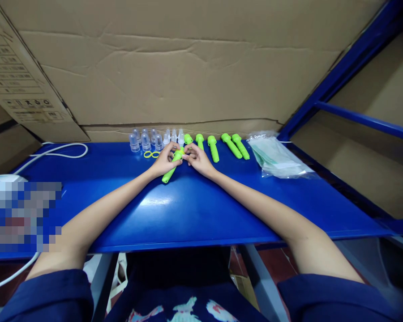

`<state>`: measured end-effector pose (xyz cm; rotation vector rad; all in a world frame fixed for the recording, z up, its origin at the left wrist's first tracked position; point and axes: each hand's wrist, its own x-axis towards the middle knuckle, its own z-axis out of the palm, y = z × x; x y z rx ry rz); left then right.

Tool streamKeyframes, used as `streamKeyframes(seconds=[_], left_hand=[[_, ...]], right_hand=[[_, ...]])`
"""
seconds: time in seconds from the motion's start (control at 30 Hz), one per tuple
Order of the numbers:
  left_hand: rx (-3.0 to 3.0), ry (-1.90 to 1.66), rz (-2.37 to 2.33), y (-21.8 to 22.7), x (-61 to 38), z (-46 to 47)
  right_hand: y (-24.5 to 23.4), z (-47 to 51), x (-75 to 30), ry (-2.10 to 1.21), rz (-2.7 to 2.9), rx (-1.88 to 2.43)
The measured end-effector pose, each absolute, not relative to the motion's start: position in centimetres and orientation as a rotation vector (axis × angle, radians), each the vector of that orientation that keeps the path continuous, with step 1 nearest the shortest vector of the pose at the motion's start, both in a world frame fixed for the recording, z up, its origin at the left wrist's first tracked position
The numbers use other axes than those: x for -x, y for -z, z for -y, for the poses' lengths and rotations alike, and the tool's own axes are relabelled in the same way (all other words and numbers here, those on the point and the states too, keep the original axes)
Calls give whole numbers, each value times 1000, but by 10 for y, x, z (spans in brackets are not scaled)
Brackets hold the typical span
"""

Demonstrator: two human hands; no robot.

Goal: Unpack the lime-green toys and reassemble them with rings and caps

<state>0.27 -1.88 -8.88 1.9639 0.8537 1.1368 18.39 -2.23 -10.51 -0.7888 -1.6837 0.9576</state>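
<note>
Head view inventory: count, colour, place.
Green sticks: at least five, green, one held, rest behind
Domed cups: about six, clear, back, centre left
Nozzles: at least three, whitish, beside cups
Rings: at least two, yellow, before cups
Bag: one, clear, right
Cable: count unclear, white, left
Device: one, white, left
Table: one, blue, centre
Cardboard: several, brown, walls
Frame: one, blue, right
Bars: at least two, grey, below
Shirt: one, dark blue, bottom
Left hand: one, holding a stick
Right hand: one, at its top

The left hand holds a green tube, and the right hand is at its upper end. Clear cups stand behind on the blue tabletop.
</note>
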Motion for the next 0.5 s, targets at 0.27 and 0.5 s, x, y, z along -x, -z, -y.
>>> streamKeyframes(seconds=[0.27, 0.5], left_hand=[[-1932, -1128, -842, 93, -2, 16], [-1963, -1221, -934, 96, -3, 15]], right_hand=[[106, 23, -184, -946, 1688, 782], [108, 22, -182, -826, 1634, 865]])
